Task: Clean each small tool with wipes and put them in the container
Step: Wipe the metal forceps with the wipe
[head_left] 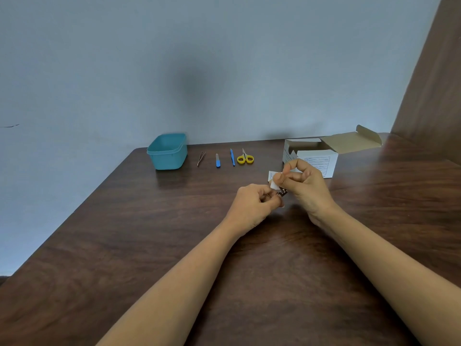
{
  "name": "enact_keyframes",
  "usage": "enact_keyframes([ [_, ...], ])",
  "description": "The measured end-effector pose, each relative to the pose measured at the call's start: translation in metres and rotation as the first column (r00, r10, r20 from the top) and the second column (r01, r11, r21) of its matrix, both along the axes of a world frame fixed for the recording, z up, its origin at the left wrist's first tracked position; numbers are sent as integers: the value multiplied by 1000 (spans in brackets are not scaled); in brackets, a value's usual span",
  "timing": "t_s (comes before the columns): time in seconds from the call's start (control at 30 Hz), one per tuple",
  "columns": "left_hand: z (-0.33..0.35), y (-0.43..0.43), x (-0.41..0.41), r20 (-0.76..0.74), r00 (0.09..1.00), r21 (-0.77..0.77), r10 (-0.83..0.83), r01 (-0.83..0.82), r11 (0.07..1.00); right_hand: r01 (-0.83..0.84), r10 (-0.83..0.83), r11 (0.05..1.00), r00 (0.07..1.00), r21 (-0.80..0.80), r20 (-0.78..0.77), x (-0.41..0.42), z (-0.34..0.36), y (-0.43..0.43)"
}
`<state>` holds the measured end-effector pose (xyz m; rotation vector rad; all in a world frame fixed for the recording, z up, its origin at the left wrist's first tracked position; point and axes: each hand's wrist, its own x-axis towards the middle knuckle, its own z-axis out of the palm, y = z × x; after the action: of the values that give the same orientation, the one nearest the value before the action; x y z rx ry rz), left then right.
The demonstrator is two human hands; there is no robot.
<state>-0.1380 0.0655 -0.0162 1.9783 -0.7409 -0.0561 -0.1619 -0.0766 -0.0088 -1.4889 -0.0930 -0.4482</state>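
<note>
My left hand (pixel 254 203) grips a small metal tool (pixel 282 193), mostly hidden by the fingers; it looks like a nail clipper. My right hand (pixel 303 186) pinches a white wipe (pixel 274 184) against the tool's end. Both hands hover over the middle of the table. A teal container (pixel 167 152) stands at the back left, open on top. To its right lie tweezers (pixel 201 158), a blue-handled file (pixel 217 160), a thin blue tool (pixel 232 157) and yellow-handled scissors (pixel 245 157) in a row.
An open white cardboard box (pixel 316 156) with its flap raised stands at the back right, behind my right hand. A white wrapper (pixel 270 175) lies on the dark wooden table (pixel 149 245) beside it. A wall runs behind the table; a brown panel rises at the right.
</note>
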Motion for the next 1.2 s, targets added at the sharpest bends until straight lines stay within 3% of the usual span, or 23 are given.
enact_keyframes([
  [0.27, 0, 0, -1, 17, 1000, 16, -8, 8, 1000, 59, -58, 996, 998, 73, -9, -2, 2, 2],
  [0.73, -1, 0, 0, 47, 998, 40, -28, 26, 999, 38, -38, 999, 999, -20, -7, -2, 2, 4],
  [0.93, -2, -2, 0, 47, 999, 34, -16, 15, 999, 70, -69, 996, 997, 49, -26, -2, 0, 6],
  [1.1, -4, -3, 1, 32, 999, 5, -27, 26, 1000, 147, -140, 961, 989, 234, -50, -2, 4, 4],
  [1.2, -4, -3, 1, 2, 1000, -85, -28, 28, 996, 192, -178, 952, 981, 238, -79, -1, 3, 0],
])
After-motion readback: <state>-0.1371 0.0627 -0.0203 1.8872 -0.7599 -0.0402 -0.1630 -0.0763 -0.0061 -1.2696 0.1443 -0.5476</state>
